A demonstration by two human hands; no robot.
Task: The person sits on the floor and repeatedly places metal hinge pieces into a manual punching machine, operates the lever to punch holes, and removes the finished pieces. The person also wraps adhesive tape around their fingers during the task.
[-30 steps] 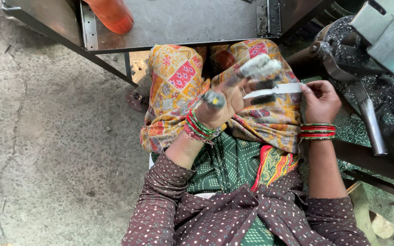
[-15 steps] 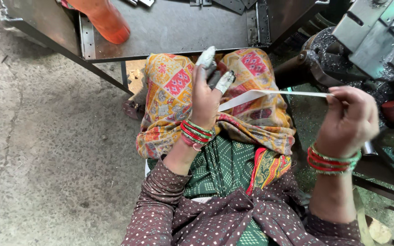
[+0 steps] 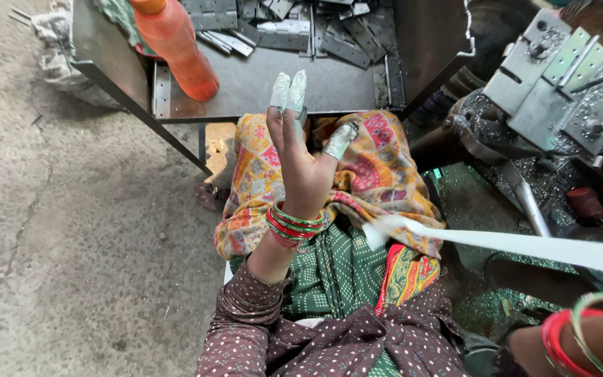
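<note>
White tape strip (image 3: 518,246) stretches taut from the lower right, its torn free end hanging just below and right of the raised left hand (image 3: 300,167). That hand's fingers (image 3: 289,94) point up, loosely spread and empty, three tips already wrapped in tape. The right hand is out of frame past the wrist (image 3: 581,342), so its grip cannot be told. Metal hinges (image 3: 315,28) and an orange bottle (image 3: 176,49) lie on the tabletop (image 3: 246,87) beyond the fingertips. The loose end may fold and stick to itself or to the patterned cloth (image 3: 378,174) over the lap.
</note>
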